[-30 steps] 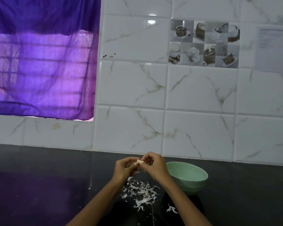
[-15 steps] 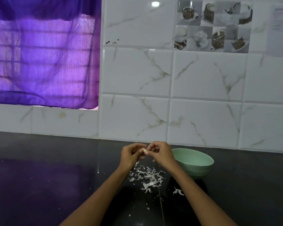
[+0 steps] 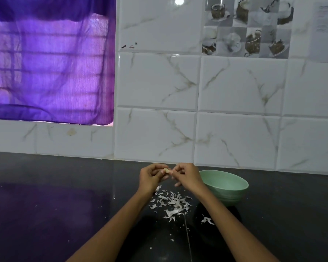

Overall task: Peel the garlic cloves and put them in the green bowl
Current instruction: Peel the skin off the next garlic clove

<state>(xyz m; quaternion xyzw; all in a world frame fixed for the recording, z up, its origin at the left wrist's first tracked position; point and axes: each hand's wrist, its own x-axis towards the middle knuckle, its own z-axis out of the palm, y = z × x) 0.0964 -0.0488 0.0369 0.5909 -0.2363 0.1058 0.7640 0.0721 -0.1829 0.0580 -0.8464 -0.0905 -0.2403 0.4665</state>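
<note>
Marble-look wall tiles and a purple curtain back a dark, glossy counter where a person peels garlic by hand. Both hands meet just left of the green bowl, above the counter: the left hand and the right hand each pinch an end of one small pale garlic clove between curled fingertips. A scatter of papery white peelings lies on the counter below the hands, left of the bowl and in front of it.

Such a clove is judged light and firm, its bare flesh likely a little tacky or slick, while the skin is thin, dry and apt to tear into flakes. Holding it at the two tips, as seen, leaves the flanks free for a nail to lift the skin; a hard squeeze could bruise it or shoot it out of the fingers.

How much skin remains on the clove cannot be made out, as the fingers cover most of it. The bowl's inside is hidden by its near wall, so no count of peeled cloves is possible. No unpeeled cloves are visible anywhere on the counter.
</note>
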